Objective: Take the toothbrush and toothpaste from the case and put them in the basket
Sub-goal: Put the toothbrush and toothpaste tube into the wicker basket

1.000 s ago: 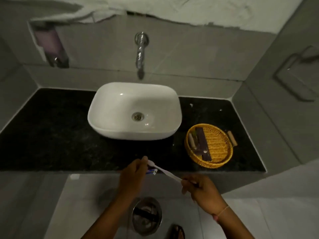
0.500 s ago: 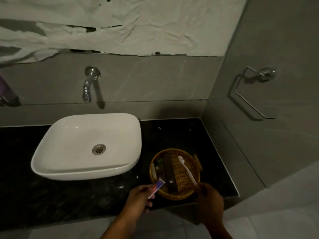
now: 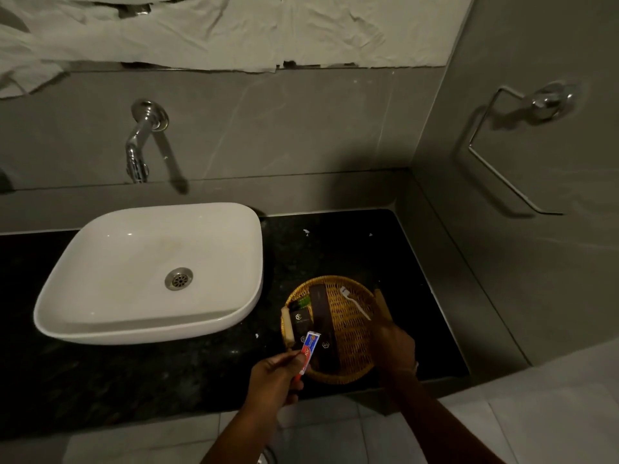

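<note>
A round wicker basket (image 3: 353,336) sits on the black counter to the right of the sink. A long dark case (image 3: 323,326) and smaller dark packets lie inside it. My right hand (image 3: 395,346) is over the basket's right side, holding the handle of a white toothbrush (image 3: 355,301) whose head points toward the far rim. My left hand (image 3: 278,373) hovers at the basket's near left edge and grips a small red, white and blue toothpaste tube (image 3: 308,349) by its lower end, the tube slanting up over the rim.
A white basin (image 3: 100,262) stands on the black counter (image 3: 134,373) to the left, under a chrome wall tap (image 3: 140,142). A chrome towel ring (image 3: 516,145) hangs on the right wall. The counter ends just right of the basket.
The view has closed in on the basket. My right hand lowered the toothbrush onto the basket's right side, and my left hand brought the toothpaste up over the near left rim.
</note>
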